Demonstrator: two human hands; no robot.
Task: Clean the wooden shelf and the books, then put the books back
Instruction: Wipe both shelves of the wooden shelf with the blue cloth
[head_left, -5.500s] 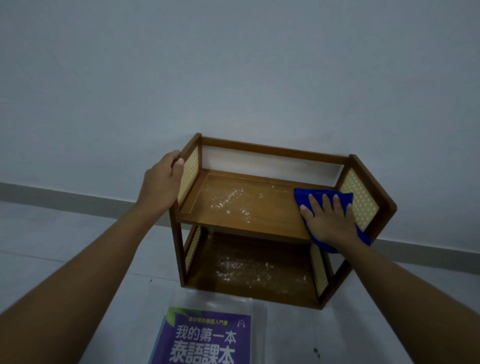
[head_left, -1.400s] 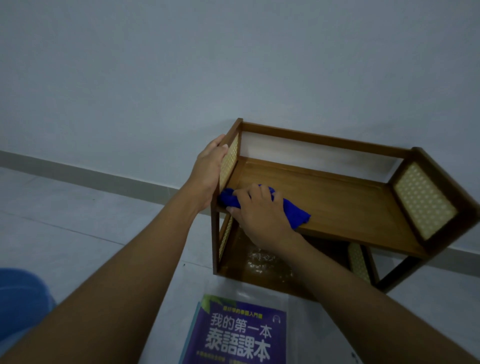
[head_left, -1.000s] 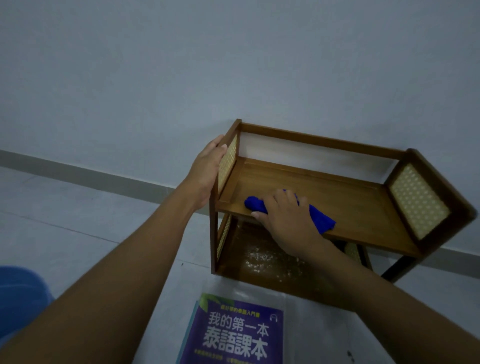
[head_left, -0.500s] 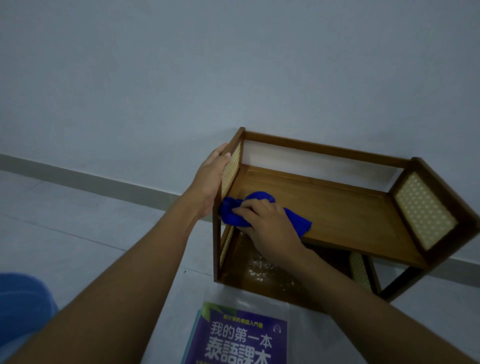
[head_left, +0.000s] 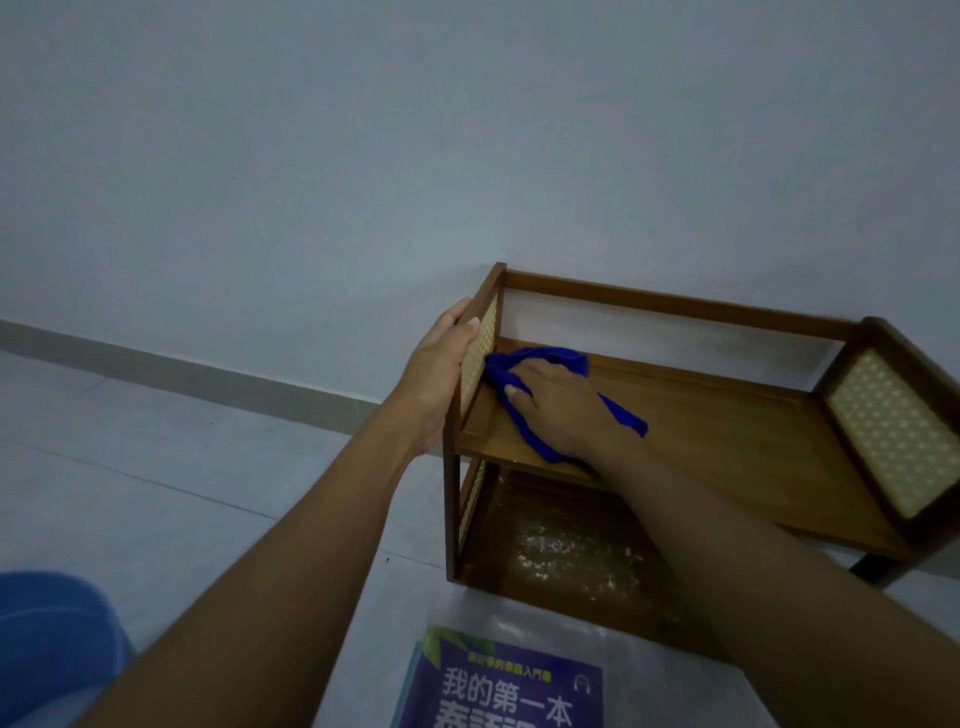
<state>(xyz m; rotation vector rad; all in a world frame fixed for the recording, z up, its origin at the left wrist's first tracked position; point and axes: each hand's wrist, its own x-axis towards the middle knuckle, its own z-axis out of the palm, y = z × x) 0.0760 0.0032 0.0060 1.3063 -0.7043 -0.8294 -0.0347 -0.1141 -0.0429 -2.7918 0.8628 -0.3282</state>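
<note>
A purple book (head_left: 501, 686) lies cover up on the floor (head_left: 156, 467) at the bottom edge, on a clear plastic sheet (head_left: 639, 644) just in front of the shelf (head_left: 675, 306). A blue shape (head_left: 52, 649) sits at lower left, too blurred to name. Both forearms cross the view, and the right one hides part of the shelf's front edge and lower board (head_left: 561, 556), which is speckled with white dust.

The left hand (head_left: 439, 364) grips the shelf's left side panel, thumb on the cane face. The right hand (head_left: 563, 402) presses a blue cloth (head_left: 535, 358) onto the upper board at its left end, fingers bent into the folds. The cloth touches the side panel. The shelf stands against the wall (head_left: 467, 156).

Half a second ago the cloth was bunched at the board's front left corner. Now it lies farther back. The white specks seen on the upper board 5.5 s ago are gone, and the left hand keeps its grip.
</note>
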